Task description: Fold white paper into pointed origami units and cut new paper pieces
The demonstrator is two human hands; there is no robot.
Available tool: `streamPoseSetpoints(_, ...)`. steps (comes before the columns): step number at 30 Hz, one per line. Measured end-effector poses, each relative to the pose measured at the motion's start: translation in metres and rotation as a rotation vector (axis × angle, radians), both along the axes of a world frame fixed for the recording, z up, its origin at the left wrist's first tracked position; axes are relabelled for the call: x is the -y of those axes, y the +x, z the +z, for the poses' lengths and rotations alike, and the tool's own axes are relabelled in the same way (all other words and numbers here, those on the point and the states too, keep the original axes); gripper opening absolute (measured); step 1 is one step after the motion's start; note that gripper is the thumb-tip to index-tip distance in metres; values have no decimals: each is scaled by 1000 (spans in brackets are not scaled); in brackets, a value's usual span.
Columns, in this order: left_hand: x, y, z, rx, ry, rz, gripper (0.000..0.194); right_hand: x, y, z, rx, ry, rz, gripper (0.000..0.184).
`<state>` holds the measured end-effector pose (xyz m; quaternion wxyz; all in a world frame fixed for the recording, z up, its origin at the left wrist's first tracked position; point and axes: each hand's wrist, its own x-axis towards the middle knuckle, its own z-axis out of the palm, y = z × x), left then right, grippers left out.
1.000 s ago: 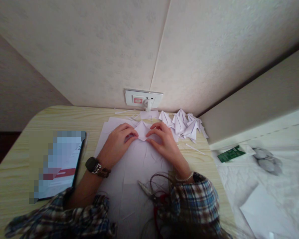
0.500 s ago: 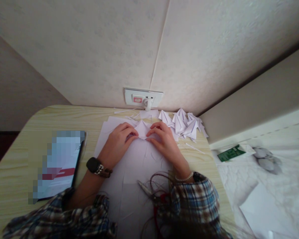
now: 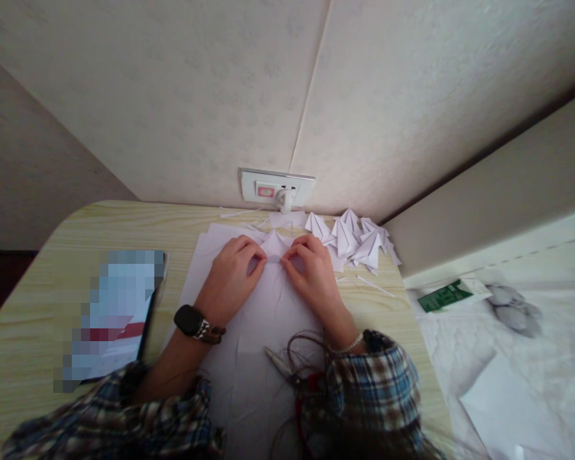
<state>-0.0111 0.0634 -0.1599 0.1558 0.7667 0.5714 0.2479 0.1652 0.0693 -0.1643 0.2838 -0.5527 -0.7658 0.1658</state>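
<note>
A small folded white paper with a pointed top lies between my hands, over a stack of white paper sheets. My left hand pinches its left corner between thumb and fingers. On the other side my right hand pinches the right corner. Scissors with red handles lie on the sheets near my right sleeve, which partly hides them. Beyond my right hand sits a heap of folded paper pieces with pointed tips.
A tablet-like screen, partly blurred out, lies on the wooden table at left. A wall socket with a white plug is behind. Paper strips lie at right. Beyond the table's right edge are a green-and-white packet and a paper sheet.
My right hand's fingers have drawn together onto the paper's right corner. My left wrist has shifted slightly right. The folded paper stays in about the same place.
</note>
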Motion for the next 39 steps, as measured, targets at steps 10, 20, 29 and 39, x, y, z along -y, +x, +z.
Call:
streamPoseSetpoints(10, 3, 5, 0, -14, 20, 49, 15, 5, -6, 6, 87, 26, -59, 7)
streamPoseSetpoints(20, 6, 9, 1, 56, 118, 88, 10, 6, -11, 0, 86, 60, -111, 8)
streamPoseSetpoints(29, 8, 8, 3, 0, 150, 59, 15, 6, -5, 2, 124, 117, -25, 17)
streamPoseSetpoints(39, 21, 9, 9, -90, 111, 85, 34, 10, -1, 7, 210, 118, 3, 39)
